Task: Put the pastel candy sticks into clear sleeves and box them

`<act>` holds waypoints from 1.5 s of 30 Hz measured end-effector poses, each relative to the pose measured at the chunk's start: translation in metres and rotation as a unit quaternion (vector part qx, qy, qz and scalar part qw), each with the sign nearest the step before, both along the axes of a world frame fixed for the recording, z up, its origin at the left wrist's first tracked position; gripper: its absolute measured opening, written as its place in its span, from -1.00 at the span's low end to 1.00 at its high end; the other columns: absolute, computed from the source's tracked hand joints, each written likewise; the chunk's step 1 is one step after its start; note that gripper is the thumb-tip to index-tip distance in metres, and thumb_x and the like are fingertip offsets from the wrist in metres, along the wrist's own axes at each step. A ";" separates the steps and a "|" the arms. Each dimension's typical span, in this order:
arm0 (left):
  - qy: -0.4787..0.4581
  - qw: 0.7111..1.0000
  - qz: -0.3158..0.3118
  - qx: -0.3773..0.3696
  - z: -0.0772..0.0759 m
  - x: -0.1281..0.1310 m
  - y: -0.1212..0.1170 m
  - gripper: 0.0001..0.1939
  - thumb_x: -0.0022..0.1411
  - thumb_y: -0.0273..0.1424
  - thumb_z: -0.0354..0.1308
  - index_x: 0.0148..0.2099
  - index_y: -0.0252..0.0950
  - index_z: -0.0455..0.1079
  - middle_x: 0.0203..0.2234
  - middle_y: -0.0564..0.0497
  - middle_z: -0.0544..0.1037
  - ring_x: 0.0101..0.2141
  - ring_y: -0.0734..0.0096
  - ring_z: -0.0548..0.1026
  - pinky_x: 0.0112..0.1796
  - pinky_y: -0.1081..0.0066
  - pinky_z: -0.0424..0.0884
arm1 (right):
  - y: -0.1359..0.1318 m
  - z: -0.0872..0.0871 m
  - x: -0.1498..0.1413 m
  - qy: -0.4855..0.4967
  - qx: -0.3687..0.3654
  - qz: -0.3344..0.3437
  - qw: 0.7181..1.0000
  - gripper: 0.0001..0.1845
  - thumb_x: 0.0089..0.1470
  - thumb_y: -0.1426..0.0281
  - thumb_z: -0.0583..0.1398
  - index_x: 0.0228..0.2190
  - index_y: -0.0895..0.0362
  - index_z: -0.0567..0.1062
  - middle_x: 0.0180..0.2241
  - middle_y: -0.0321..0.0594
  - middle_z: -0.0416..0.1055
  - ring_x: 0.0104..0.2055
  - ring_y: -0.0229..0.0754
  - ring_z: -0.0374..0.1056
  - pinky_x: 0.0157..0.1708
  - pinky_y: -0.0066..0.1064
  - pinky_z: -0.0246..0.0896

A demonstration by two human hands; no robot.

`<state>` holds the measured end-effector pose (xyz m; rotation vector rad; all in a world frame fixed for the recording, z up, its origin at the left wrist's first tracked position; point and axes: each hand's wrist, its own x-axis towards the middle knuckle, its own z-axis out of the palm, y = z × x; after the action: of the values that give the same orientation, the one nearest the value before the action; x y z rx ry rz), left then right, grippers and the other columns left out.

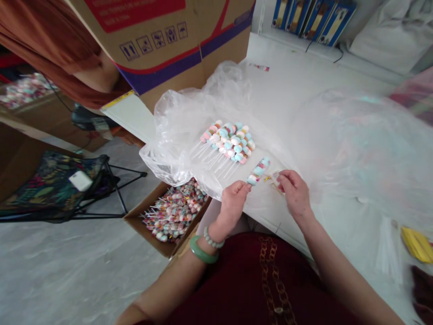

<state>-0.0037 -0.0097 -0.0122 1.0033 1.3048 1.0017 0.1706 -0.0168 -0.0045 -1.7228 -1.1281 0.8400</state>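
Between its thumb and fingers, my left hand (234, 204) pinches the lower end of a marshmallow skewer (259, 170) in a printed clear wrapper, its pink, white and blue pieces pointing up and away. My right hand (295, 192) is just to the right, fingertips pinched low over the table on what looks like a thin gold twist tie (278, 188). Another gold tie (267, 178) lies between the hands. Beyond my left hand, a pile of unwrapped marshmallow skewers (233, 141) with white sticks rests on clear plastic.
A crumpled clear plastic bag (176, 122) spreads before a large cardboard box (176, 54). Below the table's left edge, an open carton (135, 217) holds wrapped skewers. A filled plastic bag (365, 149) and yellow packets (417, 243) are right. Another person's arm (98, 74) shows behind the box.
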 end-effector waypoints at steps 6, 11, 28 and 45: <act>-0.128 0.983 0.010 -0.132 -0.007 -0.001 0.010 -0.78 -0.02 -0.32 0.13 -0.59 -0.29 0.24 -0.79 0.20 0.06 -0.74 0.67 -0.04 -0.65 0.49 -0.22 | -0.022 -0.029 0.022 -0.343 -0.004 0.113 0.933 -0.86 0.01 0.42 0.09 -0.47 0.03 0.44 -0.33 -0.19 0.34 -0.25 -0.11 0.27 -0.26 -0.28 0.20; -0.158 0.971 0.015 -0.178 -0.002 -0.005 0.010 -0.83 -0.07 -0.37 0.10 -0.60 -0.29 0.23 -0.82 0.21 0.07 -0.79 0.70 -0.05 -0.69 0.51 -0.23 | -0.024 -0.040 0.014 -0.334 -0.019 0.096 0.937 -0.78 0.07 0.43 0.03 -0.53 0.05 0.41 -0.33 -0.17 0.34 -0.21 -0.09 0.26 -0.24 -0.25 0.18; -0.195 0.963 -0.074 -0.171 0.001 0.010 -0.003 -0.72 -0.01 -0.23 0.23 -0.50 -0.33 0.28 -0.74 0.19 0.17 -0.75 0.71 0.03 -0.71 0.55 -0.13 | -0.010 -0.002 -0.042 -0.194 0.066 0.156 0.966 -0.65 0.13 0.41 0.03 -0.24 0.06 0.60 -0.22 -0.09 0.50 -0.12 -0.06 0.35 -0.07 -0.20 0.22; -0.263 0.931 -0.170 -0.186 0.002 -0.003 0.002 -0.63 0.03 -0.14 0.22 -0.53 -0.33 0.28 -0.80 0.21 0.16 -0.79 0.72 -0.02 -0.73 0.54 -0.17 | -0.006 0.005 -0.038 0.366 -0.090 0.142 0.915 -0.62 -0.22 0.40 0.32 -0.25 0.09 0.44 -0.53 -0.42 0.33 -0.53 -0.35 0.20 -0.49 -0.46 0.10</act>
<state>-0.0067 -0.0074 -0.0099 0.5824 0.7953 0.6573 0.1327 -0.0231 0.0009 -1.1995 -0.7929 1.6431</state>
